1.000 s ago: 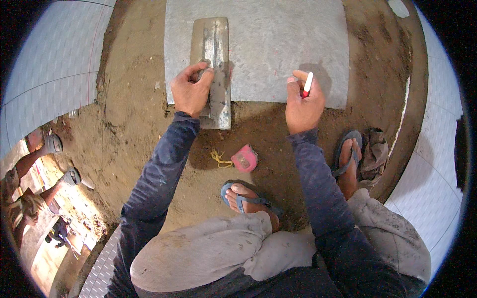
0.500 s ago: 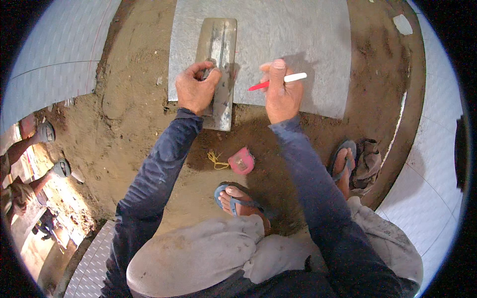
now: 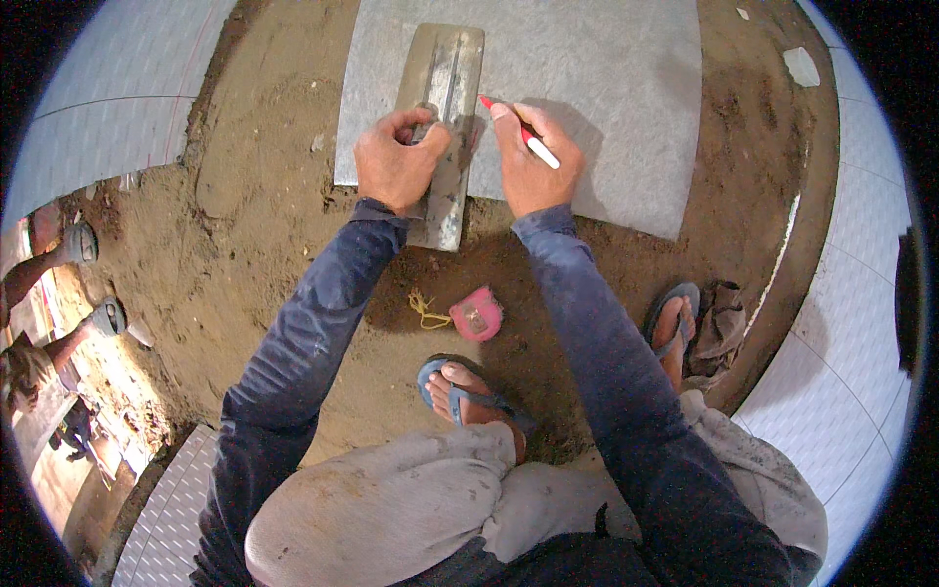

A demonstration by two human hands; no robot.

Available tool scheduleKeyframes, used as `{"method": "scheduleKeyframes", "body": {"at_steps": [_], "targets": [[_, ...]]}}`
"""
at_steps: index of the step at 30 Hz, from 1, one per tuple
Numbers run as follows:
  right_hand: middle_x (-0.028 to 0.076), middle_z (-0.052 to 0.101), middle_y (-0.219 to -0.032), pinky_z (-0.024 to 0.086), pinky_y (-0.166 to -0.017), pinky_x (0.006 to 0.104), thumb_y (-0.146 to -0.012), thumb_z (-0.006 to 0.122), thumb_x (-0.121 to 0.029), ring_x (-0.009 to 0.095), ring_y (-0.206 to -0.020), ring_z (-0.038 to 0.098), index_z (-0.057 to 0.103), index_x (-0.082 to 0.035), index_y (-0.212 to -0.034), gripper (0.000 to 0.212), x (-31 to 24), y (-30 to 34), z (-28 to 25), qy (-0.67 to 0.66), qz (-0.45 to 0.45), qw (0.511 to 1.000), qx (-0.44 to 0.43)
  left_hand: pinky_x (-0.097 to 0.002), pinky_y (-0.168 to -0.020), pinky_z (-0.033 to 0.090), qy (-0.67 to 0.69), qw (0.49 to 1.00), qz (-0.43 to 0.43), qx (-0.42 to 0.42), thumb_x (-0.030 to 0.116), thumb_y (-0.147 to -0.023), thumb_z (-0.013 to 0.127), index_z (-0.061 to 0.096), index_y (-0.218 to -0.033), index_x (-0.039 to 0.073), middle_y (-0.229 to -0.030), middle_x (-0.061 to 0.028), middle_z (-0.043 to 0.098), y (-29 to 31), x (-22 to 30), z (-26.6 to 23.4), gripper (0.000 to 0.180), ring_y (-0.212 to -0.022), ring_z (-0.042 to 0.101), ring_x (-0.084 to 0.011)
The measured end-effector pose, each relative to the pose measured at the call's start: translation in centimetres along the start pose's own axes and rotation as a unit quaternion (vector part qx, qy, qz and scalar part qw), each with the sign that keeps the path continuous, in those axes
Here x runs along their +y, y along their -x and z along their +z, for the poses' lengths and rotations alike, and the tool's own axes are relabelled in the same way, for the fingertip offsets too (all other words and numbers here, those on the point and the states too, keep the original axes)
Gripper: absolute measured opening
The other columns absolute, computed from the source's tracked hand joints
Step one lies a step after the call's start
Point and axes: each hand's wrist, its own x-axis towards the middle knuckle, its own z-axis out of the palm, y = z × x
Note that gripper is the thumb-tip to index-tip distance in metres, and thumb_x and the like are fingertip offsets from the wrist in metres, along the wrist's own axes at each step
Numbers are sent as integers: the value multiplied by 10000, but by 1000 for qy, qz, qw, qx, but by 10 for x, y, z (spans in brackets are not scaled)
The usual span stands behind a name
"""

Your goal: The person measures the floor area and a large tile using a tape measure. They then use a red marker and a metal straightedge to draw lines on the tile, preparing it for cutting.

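A steel plastering trowel [image 3: 438, 73] lies flat across the left part of a grey tile [image 3: 626, 98], its near end overhanging the tile's near edge. My left hand [image 3: 399, 164] is closed on the trowel's handle, which it partly hides. In my right hand [image 3: 543, 181], a red marker with a white end [image 3: 539, 150] is pinched between thumb and fingers. Its red tip points toward the far left, close beside the trowel's right edge; whether it touches the tile I cannot tell.
A pink tape measure [image 3: 476, 315] with a yellow cord lies on the sandy ground near my sandalled foot [image 3: 465, 391]. Laid textured tiles [image 3: 108, 98] are at the far left, more tiles [image 3: 841, 333] along the right. Another person's sandalled feet [image 3: 103, 318] are at the left.
My right hand has moved left and turned, bringing the marker's tip up beside the trowel's edge. The left hand and trowel sit slightly farther right in view.
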Motion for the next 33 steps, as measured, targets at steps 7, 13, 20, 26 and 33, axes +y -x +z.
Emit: {"method": "scheduleKeyframes", "body": {"at_steps": [7,13,20,26,33], "targets": [[126,685,-769,507,-657,337,-849,708,-201,235,-683,659,704,-32,-892,174,-7,-2,2,-1,36,999,-34,-288,-682,509,27,999,23,15,294,-761,729,732,-991,18,-779,-80,696,0,-3,2,360,-710,626,-132],[144,642,-714,494,-627,360,-849,691,-184,275,-629,632,669,-19,-816,169,-21,13,-15,54,2,990,-130,-297,-649,504,1,1000,6,0,328,-747,733,733,-975,24,-729,-64,669,0,1,-1,380,-678,609,-130],[152,626,-691,493,-584,372,-809,723,-127,268,-621,646,665,-25,-795,118,-31,81,-52,43,-31,980,-190,-288,-636,499,26,1000,8,9,301,-741,741,741,-959,28,-742,-44,678,0,-1,-6,349,-671,597,-117],[38,646,-668,497,-541,289,-892,663,-165,108,-591,614,698,-20,-843,157,-39,9,-102,23,93,993,-74,-225,-745,494,171,976,-6,132,199,-786,756,749,-952,-5,-903,-26,713,-28,-25,-96,263,-774,622,-100],[142,672,-811,564,-577,275,-940,604,-233,186,-643,652,672,48,-931,289,-28,-68,-156,-11,51,997,56,-239,-850,465,174,968,-12,178,199,-814,742,748,-979,7,-947,-29,705,-40,-41,-159,253,-883,618,-107]]}}
